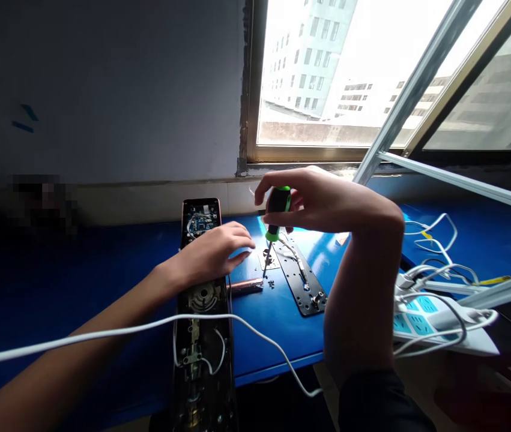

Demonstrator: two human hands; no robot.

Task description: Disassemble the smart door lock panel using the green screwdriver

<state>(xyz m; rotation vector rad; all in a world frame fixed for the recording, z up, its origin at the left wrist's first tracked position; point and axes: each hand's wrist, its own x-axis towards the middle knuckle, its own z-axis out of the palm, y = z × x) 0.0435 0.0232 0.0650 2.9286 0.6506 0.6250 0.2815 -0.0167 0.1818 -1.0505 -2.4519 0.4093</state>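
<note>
L hand (223, 246) was over housing (203, 295), fingers parted; R hand (311, 198) pinched s/driver (278, 207) tip-down, prob. for reaching screws (271, 284), L's 4 o'clock.

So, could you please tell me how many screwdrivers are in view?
1: a green-and-black screwdriver, held in the right hand, its tip pointing down near small dark parts on the blue table. Others may be hidden.
</note>
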